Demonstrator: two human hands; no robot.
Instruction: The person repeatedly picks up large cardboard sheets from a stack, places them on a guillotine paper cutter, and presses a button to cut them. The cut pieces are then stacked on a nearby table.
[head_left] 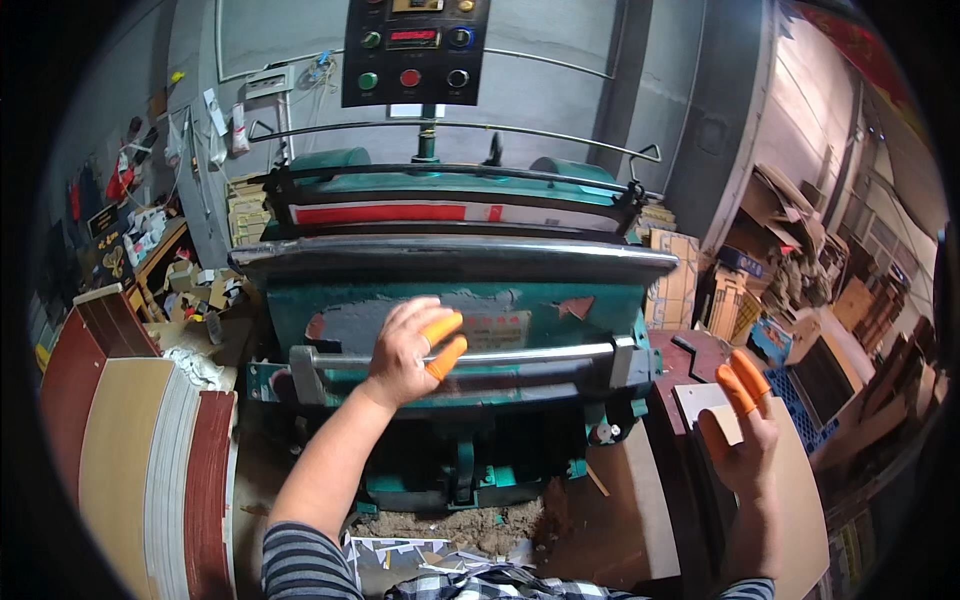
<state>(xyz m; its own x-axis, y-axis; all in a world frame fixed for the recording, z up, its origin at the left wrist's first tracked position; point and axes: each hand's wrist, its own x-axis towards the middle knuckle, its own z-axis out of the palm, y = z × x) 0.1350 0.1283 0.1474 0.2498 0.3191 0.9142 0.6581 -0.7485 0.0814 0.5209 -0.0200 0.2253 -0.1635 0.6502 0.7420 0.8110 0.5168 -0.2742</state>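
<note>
My left hand is raised in front of the green machine, just above its lower metal bar. Orange finger cots cover its thumb and forefinger, which stand apart with nothing between them. My right hand is over the tan boards on the right. Orange cots cover its thumb and two fingers; they point upward, spread from the thumb, and hold nothing I can see. Whether this hand touches the top board I cannot tell.
A black control panel with coloured buttons stands above the machine. On the left is a stack of board panels with tan, white and dark red edges. Dusty scraps lie beneath the machine. Cardboard pieces lean at the far right.
</note>
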